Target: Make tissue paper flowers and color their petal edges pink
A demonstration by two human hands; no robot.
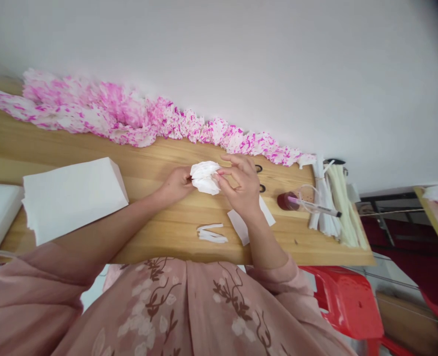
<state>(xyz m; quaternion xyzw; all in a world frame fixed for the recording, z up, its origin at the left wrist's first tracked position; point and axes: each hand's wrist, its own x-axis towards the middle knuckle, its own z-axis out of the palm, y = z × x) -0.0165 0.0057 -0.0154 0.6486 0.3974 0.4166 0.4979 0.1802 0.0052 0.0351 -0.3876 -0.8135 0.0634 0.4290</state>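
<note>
Both my hands meet over the middle of a wooden table (pixel 148 237), working a white tissue paper flower (pixel 205 177). My left hand (pixel 176 184) grips its left side with fingers closed. My right hand (pixel 241 185) pinches its right edge between thumb and fingers. Below my hands lie short white strips (pixel 211 233) and a folded white paper piece (pixel 241 225) partly under my right wrist.
A row of pink-and-white paper flowers (pixel 129 116) lines the table's far edge by the wall. A stack of white tissue sheets (pixel 72 198) sits left. At right are a dark red jar (pixel 285 201), a pen (pixel 315 206), white sticks (pixel 333 202) and a red stool (pixel 341 301).
</note>
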